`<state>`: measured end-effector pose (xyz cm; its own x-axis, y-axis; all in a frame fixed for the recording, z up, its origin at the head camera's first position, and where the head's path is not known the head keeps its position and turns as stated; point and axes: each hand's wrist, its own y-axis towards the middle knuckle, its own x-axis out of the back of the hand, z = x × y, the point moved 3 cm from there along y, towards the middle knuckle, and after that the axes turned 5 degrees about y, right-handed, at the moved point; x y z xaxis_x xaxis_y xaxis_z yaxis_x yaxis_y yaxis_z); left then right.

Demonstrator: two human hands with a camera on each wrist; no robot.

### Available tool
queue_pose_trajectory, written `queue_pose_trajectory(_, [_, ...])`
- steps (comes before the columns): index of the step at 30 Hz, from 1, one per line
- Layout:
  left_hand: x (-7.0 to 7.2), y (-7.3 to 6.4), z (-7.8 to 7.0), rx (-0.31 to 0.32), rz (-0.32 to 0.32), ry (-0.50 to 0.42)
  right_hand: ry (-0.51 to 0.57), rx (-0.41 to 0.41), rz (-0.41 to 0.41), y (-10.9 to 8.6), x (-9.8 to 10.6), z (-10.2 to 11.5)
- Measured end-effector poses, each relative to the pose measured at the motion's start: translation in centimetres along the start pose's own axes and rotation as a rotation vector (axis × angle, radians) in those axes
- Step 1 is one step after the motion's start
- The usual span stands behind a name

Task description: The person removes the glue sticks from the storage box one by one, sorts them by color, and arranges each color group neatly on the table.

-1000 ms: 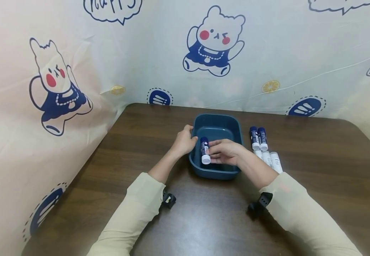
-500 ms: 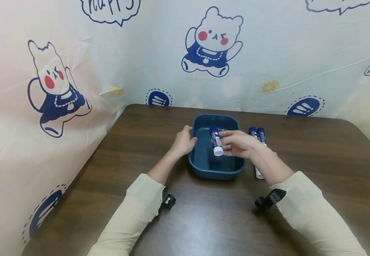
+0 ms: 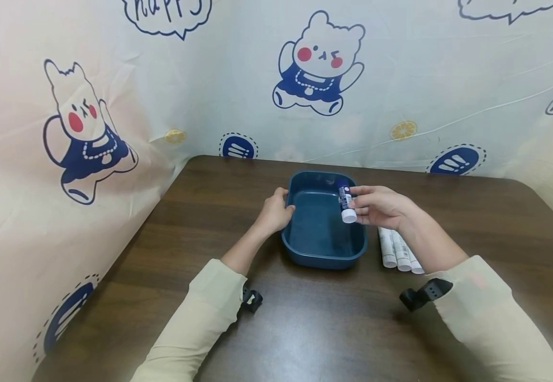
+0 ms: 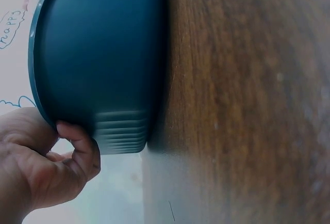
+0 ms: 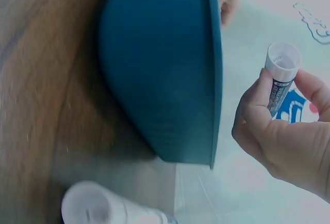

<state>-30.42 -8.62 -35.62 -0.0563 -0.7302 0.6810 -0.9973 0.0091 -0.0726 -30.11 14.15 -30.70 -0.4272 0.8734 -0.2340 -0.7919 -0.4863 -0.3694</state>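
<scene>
A teal plastic bin stands on the wooden table. My left hand grips its left rim, and in the left wrist view the fingers curl round the edge. With the thumb and fingers of my right hand I hold a glue stick over the right side of the bin. It has a dark blue cap, a labelled body and a white base, and tilts with the base toward me. In the right wrist view the hollow white base shows above the fingers.
White tubes lie side by side just right of the bin, partly behind my right forearm; a white tube end also shows low in the right wrist view. A printed curtain hangs behind the table.
My right hand has carried the glue stick rightward and farther back, from the bin's left side to its right rim. The blue-capped sticks are now hidden behind it. My left hand stays on the rim.
</scene>
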Motion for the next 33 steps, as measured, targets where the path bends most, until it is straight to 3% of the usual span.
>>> queue_pose_trajectory(10, [0.0,0.0,-0.1,0.000,0.008,-0.011,0.034,0.018,-0.044,-1.5,4.1,1.0])
queue_pose_trajectory(19, [0.0,0.0,0.0,0.017,0.009,-0.011,0.154,0.026,-0.081,-2.6,8.4,0.8])
queue_pose_trajectory(33, [-0.1,0.1,0.0,0.007,-0.008,0.000,0.245,0.040,-0.177,-2.4,12.4,-0.4])
